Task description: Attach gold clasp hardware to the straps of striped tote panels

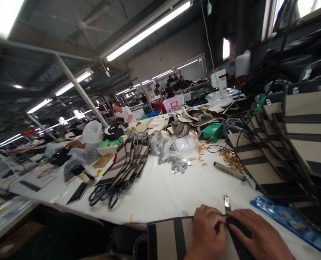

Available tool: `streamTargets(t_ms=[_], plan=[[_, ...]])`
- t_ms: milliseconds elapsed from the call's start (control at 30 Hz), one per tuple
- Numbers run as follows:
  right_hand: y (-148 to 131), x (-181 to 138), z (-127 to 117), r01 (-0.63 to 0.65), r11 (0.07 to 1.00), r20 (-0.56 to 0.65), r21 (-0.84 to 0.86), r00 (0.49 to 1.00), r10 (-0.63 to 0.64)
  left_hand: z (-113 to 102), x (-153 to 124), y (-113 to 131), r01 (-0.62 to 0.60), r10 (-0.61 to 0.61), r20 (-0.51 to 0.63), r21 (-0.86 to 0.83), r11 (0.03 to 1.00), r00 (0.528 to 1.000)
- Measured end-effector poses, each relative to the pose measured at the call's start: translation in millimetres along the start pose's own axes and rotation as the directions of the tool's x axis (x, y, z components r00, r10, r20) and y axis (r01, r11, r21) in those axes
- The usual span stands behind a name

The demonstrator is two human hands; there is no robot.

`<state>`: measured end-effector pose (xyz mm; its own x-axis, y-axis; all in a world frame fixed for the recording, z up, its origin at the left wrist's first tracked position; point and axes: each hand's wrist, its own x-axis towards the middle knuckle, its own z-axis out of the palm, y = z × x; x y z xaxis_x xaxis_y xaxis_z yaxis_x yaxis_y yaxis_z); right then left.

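Observation:
A beige-and-black striped bag panel point(164, 240) lies at the table's front edge, running out of the bottom of the view. On its left part rests my left hand point(209, 229), closed, with the fingertips bunched by the panel's top edge; what they pinch is hidden. My right hand point(258, 231) lies over a black strap point(238, 236), with the strap between its thumb and fingers. Beyond the fingers a shiny metal tip point(226, 202) sticks up past the panel's edge.
Striped bags with dark handles point(128, 162) lie stacked left of centre, and more striped bags point(266, 155) lean at right. Silver metal pieces point(178, 164), gold fittings point(231, 159), a long grey bar point(229, 170), a green box point(212, 132) and a blue plastic packet point(287, 224) lie around. A person point(124, 112) is farther back.

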<state>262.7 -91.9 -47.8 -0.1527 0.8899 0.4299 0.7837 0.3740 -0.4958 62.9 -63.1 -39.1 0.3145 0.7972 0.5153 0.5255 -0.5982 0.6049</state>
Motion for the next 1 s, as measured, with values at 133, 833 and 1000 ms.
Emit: streamTargets(t_ms=[133, 833, 1000], plan=[[0.1, 0.9, -0.5, -0.015, 0.999, 0.02, 0.036, 1.0, 0.014, -0.6, 0.3, 2.3, 0.021, -0.022, 0.015, 0.004, 1.0, 1.0], [-5.1, 14.2, -20.8, -0.058, 0.997, 0.116, -0.047, 0.991, 0.063, -36.3, -9.3, 15.9, -0.136, 0.0, 0.438, 0.28, 0.95, 0.899], [-5.8, 3.2, -20.7, -0.064, 0.998, 0.057, -0.016, 0.996, 0.065, -36.9, -8.2, 21.3, -0.137, -0.012, 0.442, 0.305, 0.942, 0.897]])
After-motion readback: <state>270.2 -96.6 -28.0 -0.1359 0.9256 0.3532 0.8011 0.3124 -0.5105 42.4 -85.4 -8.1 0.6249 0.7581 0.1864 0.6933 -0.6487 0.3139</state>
